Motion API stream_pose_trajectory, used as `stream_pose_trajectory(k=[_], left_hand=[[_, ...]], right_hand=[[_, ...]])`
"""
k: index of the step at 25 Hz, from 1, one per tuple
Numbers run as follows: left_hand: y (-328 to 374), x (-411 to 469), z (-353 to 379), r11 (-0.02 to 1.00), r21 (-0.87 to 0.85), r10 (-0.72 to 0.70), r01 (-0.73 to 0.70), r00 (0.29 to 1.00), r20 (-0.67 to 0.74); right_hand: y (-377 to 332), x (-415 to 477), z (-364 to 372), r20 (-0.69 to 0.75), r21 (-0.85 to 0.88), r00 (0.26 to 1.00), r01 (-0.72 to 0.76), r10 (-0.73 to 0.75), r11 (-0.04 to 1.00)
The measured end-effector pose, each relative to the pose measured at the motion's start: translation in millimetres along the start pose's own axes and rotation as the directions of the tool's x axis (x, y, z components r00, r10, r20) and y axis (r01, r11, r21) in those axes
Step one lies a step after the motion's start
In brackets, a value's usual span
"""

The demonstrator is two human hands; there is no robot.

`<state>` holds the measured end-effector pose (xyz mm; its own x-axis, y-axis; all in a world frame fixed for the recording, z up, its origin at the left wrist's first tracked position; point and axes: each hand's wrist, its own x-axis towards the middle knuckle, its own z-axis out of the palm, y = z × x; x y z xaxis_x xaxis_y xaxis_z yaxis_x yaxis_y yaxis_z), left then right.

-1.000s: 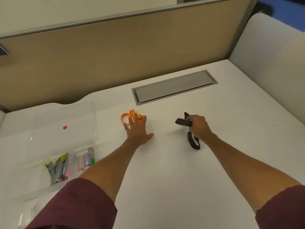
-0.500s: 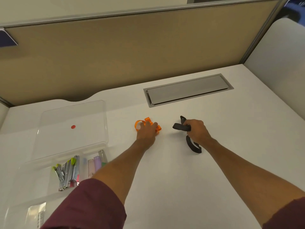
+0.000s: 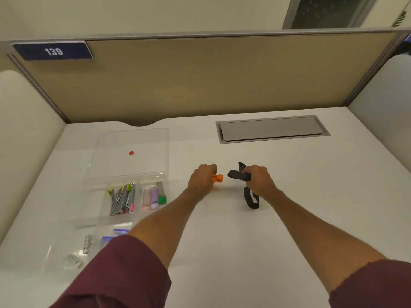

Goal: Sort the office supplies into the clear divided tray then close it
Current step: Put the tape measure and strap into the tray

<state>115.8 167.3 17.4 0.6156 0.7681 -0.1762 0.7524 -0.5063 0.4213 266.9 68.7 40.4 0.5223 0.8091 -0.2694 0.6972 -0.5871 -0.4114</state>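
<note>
My left hand is closed around an orange strap, of which only an end shows past the fingers. Just to its right, my right hand grips a black strap; one loop sticks out left of the fist and another hangs down to the desk. The clear divided tray lies on the left of the white desk, its clear lid with a red dot folded open behind it. One compartment holds several metal clips, the one beside it three small tubes. My left sleeve hides the tray's near right part.
A grey cable hatch is set into the desk at the back right. A tan partition with a blue "139" label closes the back, and pale side panels stand left and right. Small white and blue items sit in the tray's near compartments.
My left hand went from lying flat on the orange strap to closing around it. The right hand kept its hold on the black strap. The view shifted up and left.
</note>
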Motion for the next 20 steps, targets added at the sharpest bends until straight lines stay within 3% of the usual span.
stream_pose_trajectory(k=[14,20], left_hand=[[-92,-105,-103,0.977,-0.088,-0.211,0.193,0.934,-0.290],[-181,-136,-134,0.956,-0.127,-0.289,0.263,0.917,-0.276]], right_hand=[[-156,-47,6,0.009,0.013,0.945,0.327,-0.327,0.945],[-238,-51,45,-0.002,0.089,0.930,0.366,-0.367,0.927]])
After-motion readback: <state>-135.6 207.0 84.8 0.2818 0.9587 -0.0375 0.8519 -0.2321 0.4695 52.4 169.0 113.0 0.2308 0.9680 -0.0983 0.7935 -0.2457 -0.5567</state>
